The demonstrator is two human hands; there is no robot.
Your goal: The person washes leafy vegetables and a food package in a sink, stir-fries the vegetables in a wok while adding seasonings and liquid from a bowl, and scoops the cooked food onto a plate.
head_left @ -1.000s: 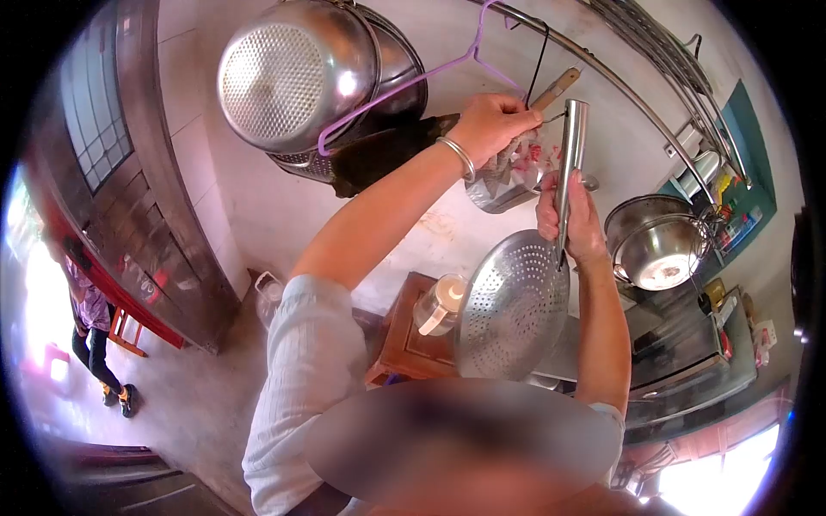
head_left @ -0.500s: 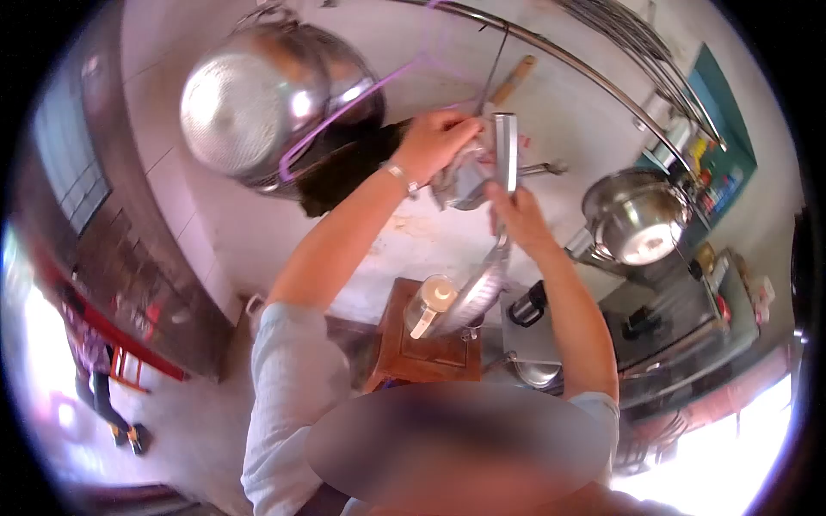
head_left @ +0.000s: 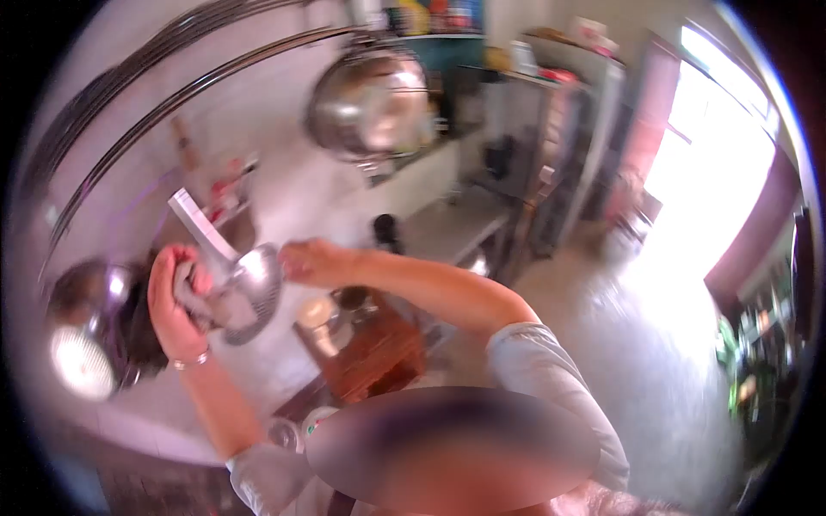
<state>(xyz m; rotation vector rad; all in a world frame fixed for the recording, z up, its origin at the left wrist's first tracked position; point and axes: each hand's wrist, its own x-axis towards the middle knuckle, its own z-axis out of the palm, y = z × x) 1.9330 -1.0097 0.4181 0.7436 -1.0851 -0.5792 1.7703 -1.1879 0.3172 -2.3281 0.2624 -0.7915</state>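
Note:
My left hand [head_left: 176, 297], with a bracelet at the wrist, is closed around a crumpled greyish cloth [head_left: 196, 292]. The cloth lies against a metal skimmer [head_left: 258, 279] with a rounded, seemingly perforated head. Its wide flat handle [head_left: 202, 224] slants up to the left. My right hand [head_left: 317, 262] is closed at the right rim of the skimmer's head; blur softens its fingertips. Below the skimmer stands a small wooden table [head_left: 370, 365], and on it is a jug with a pale lid [head_left: 318, 314].
Metal rails [head_left: 206, 82] run along the wall overhead. A shiny steel pan [head_left: 370, 107] hangs in front of me, and another large pot [head_left: 84, 361] hangs at the lower left. A counter [head_left: 452, 228] and a shelf unit [head_left: 594, 129] stand beyond, beside a bright doorway [head_left: 701, 163].
My view has swung to the right. My right hand has shifted from the skimmer's handle to the rim of its head. The cloth in my left hand is now lower, by the head.

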